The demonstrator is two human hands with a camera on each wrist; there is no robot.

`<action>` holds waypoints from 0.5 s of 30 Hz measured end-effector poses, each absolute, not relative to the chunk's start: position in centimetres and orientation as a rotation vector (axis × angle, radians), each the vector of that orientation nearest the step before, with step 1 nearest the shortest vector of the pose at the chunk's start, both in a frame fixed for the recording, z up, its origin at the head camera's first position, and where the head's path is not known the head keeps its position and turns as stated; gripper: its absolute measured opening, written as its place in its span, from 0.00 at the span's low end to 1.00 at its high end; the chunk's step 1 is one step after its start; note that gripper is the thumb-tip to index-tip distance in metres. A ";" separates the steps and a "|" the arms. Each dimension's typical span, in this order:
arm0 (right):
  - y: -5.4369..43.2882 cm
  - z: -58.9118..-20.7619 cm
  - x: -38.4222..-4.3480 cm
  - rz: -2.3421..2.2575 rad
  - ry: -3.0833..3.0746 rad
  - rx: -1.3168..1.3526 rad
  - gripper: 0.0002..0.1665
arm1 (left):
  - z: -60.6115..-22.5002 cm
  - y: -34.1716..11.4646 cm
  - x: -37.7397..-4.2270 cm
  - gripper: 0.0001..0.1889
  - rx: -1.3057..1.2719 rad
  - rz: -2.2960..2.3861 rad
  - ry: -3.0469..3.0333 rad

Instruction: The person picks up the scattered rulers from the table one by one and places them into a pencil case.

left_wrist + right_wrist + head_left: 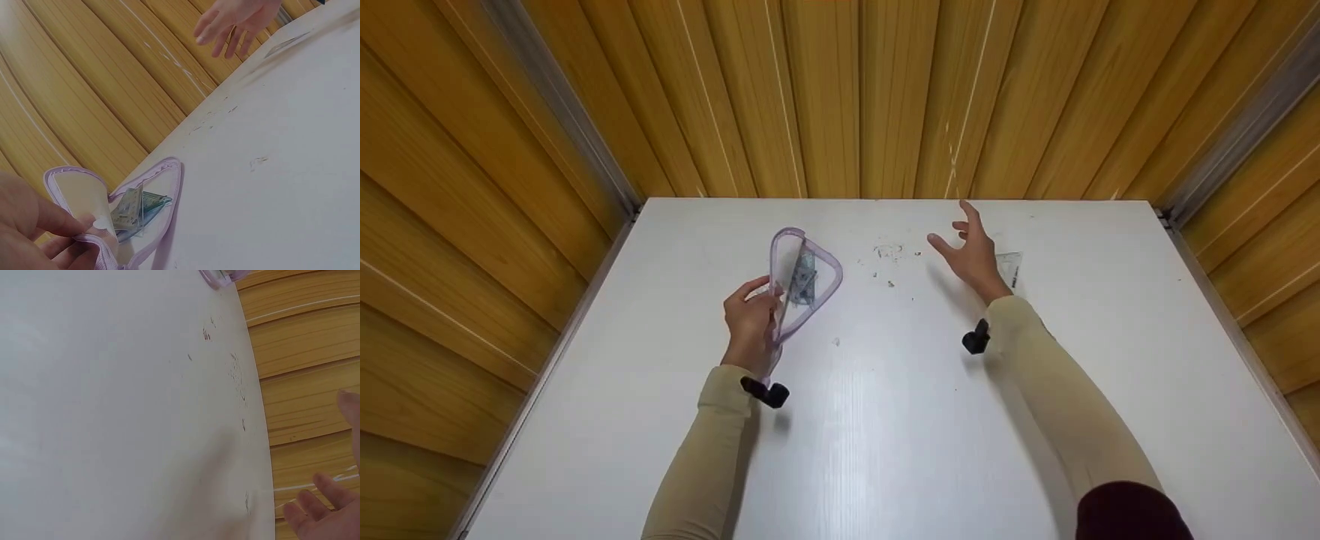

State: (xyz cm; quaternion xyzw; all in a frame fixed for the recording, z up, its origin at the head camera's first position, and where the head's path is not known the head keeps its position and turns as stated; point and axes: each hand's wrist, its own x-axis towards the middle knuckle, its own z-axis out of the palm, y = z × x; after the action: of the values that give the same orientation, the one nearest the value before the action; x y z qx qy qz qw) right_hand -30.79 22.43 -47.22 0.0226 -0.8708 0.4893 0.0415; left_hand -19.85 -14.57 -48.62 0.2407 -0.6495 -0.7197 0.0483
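My left hand point(750, 315) pinches one edge of a clear zip pouch point(834, 271) with lilac trim, on the left half of the table. The pouch's mouth gapes. Inside lie transparent, bluish-green drawing rulers point(804, 279), seen closer in the left wrist view as overlapping flat pieces point(135, 211). My right hand point(973, 259) hovers above the back right of the table, fingers spread and nothing in them. Beside its wrist, a clear set square point(1009, 266) with dark print lies partly hidden by the arm.
Dark scuffs and specks point(889, 251) mark the white table point(870, 420) between the hands. A small pale patch point(835, 342) shows nearer the front. Wood-look panel walls point(885, 97) stand along the back and both sides.
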 end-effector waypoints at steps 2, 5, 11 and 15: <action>23.0 -47.3 -30.6 1.492 -2.665 0.065 0.56 | -48.7 -14.6 -19.8 0.21 0.738 -2.206 -1.966; 23.9 -47.3 -30.5 1.483 -2.662 0.038 0.56 | -48.7 -14.6 -19.8 0.22 0.735 -2.227 -1.953; 25.6 -47.4 -30.4 1.460 -2.651 0.016 0.55 | -48.7 -14.6 -19.8 0.22 0.701 -2.233 -1.944; 26.6 -47.6 -30.2 1.465 -2.666 -0.033 0.56 | -48.9 -14.6 -19.8 0.23 0.697 -2.231 -1.947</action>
State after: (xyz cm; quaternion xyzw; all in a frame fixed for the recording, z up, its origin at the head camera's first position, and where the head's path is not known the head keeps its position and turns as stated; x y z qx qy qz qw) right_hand -30.25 26.63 -47.56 -0.0109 -0.8753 0.4810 0.0499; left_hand -19.80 -14.63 -48.87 0.2288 -0.6392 -0.7325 0.0498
